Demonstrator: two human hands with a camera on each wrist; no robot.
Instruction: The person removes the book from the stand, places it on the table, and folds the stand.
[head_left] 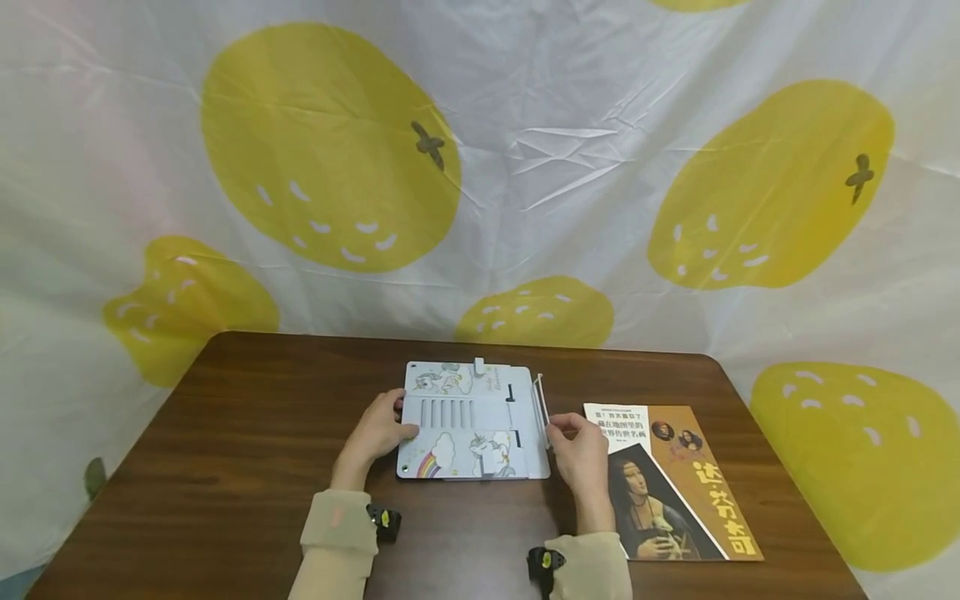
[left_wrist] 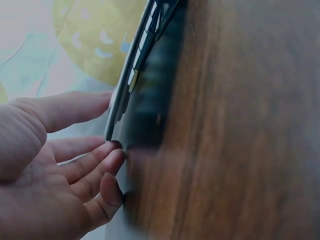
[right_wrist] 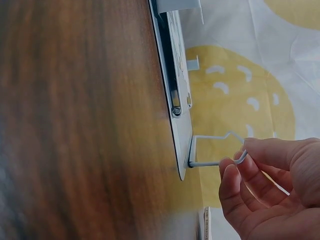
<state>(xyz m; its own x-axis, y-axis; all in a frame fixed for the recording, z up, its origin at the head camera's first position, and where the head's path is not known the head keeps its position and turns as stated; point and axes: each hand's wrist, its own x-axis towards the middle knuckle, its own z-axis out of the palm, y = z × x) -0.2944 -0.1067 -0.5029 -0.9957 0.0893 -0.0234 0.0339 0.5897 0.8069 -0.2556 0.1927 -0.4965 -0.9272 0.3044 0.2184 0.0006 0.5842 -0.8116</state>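
A white metal book stand (head_left: 491,414) with unicorn and rainbow prints lies folded on the table, seen in the head view. My left hand (head_left: 377,429) grips its left edge. In the left wrist view, the thumb is on top of the plate (left_wrist: 120,95) and the fingers curl at its underside. At the opposite edge, my right hand (head_left: 583,454) pinches a bent white wire bracket (right_wrist: 205,164) between thumb and fingers. That bracket stands out from the stand's face in the right wrist view. A small white clip (head_left: 479,366) projects from the top edge.
The brown wooden table (head_left: 225,467) bears everything. Right of the stand lies a book (head_left: 675,533) with a painted portrait on its cover, partly behind my right hand. A white cloth (head_left: 525,183) with yellow fruit prints hangs behind the table.
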